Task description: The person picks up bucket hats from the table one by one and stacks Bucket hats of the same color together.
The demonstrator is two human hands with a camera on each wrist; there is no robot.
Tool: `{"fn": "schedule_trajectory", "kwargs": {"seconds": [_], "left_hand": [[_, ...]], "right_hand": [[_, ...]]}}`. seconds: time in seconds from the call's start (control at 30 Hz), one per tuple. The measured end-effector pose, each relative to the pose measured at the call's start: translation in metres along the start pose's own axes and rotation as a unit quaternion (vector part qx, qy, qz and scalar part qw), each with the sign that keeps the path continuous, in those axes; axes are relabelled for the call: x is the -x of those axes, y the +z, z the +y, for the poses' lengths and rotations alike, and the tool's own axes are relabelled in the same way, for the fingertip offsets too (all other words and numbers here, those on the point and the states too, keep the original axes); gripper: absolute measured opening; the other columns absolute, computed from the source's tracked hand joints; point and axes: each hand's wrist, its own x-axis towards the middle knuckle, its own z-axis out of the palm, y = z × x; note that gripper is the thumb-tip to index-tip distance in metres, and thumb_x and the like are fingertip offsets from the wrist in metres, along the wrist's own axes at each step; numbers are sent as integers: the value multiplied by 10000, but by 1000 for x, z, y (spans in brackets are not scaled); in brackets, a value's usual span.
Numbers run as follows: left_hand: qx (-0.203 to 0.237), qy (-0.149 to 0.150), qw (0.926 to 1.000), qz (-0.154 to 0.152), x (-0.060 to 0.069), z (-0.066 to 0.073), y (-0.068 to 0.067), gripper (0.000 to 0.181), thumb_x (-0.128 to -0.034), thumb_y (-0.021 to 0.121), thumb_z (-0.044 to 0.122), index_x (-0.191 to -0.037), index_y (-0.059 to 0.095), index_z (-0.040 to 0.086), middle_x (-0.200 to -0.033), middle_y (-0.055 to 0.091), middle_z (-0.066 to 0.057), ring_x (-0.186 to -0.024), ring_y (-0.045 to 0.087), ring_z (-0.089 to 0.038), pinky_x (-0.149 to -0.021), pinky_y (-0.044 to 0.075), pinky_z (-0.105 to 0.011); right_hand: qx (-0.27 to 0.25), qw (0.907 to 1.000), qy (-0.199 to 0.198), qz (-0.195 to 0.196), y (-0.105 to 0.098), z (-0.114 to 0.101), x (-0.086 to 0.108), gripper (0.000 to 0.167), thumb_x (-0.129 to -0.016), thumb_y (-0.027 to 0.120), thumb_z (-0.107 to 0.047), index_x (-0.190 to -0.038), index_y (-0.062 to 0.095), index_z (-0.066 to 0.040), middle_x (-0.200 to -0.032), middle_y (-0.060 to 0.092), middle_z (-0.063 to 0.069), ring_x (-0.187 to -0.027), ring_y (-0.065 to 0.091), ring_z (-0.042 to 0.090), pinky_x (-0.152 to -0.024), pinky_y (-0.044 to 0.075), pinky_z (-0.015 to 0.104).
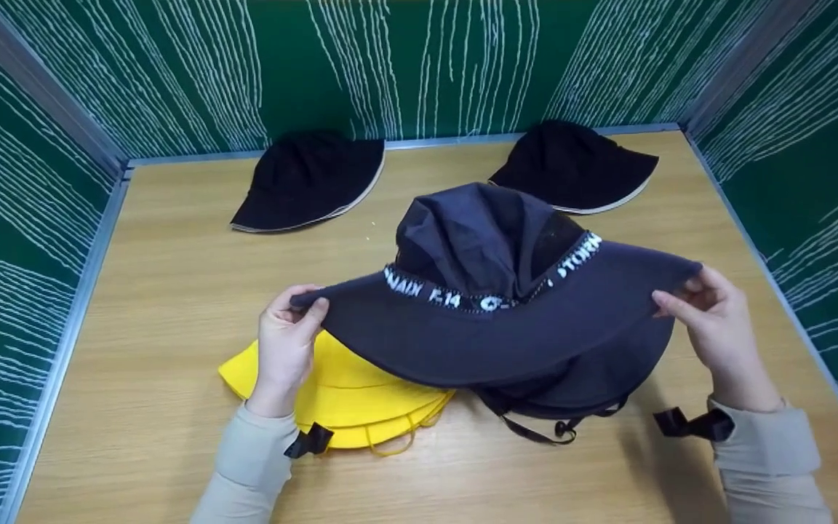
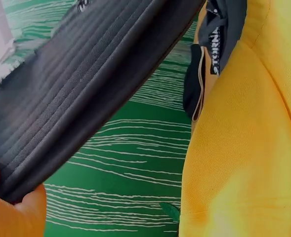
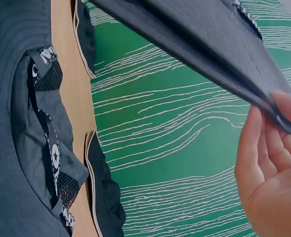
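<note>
A dark grey wide-brimmed hat (image 1: 492,247) with a white-lettered band is held up off the table by both hands. My left hand (image 1: 284,356) pinches the left end of its brim between thumb and fingers. At the opposite end, my right hand (image 1: 724,327) pinches the brim the same way, seen closer in the right wrist view (image 3: 273,182). Below the raised hat lies another dark hat (image 1: 619,371) with a black chin cord, partly hidden. Several yellow brims of stacked hats (image 1: 375,400) lie under and beside my left wrist.
Two black hats with pale brim edges lie at the back of the wooden table (image 1: 164,291): one on the left (image 1: 302,182), one on the right (image 1: 579,167). Green walls (image 1: 288,73) with white streaks enclose the table at the back and sides.
</note>
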Motion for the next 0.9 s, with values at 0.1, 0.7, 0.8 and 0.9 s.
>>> {"fn": "schedule_trajectory", "kwargs": {"seconds": [0.1,0.7,0.8,0.9], "left_hand": [[-636,-229,9973,277,-3,-3,4,124,-812,711,4,-894,727,97,-811,693,41,-737,650,-84,-703,543,-203],[-3839,-1083,9023,-1637,-30,-25,50,166,-874,680,165,-980,740,51,-795,688,-45,-630,566,-80,-613,489,-195],[-4058,-1167,8903,-1706,-34,-30,56,171,-879,676,176,-981,728,49,-770,663,-39,-590,537,-87,-575,467,-196],[-4218,-1371,8788,-1762,-36,-34,62,196,-887,667,172,-1024,707,38,-821,674,-66,-601,584,-128,-589,508,-224]], "right_hand": [[108,9992,240,290,-2,-3,-6,278,-855,523,184,-1016,643,-7,-850,693,47,-693,639,122,-610,533,192],[-335,9891,1074,955,-52,4,-20,190,-868,617,40,-1016,667,-68,-820,624,19,-725,625,83,-624,544,175],[-233,9848,1347,1072,-58,8,-21,188,-871,620,27,-1006,661,-96,-828,611,1,-735,609,71,-629,541,167],[-70,9797,1649,1140,-66,13,-22,171,-876,627,1,-988,652,-126,-839,584,-15,-731,595,57,-633,533,153]]}}
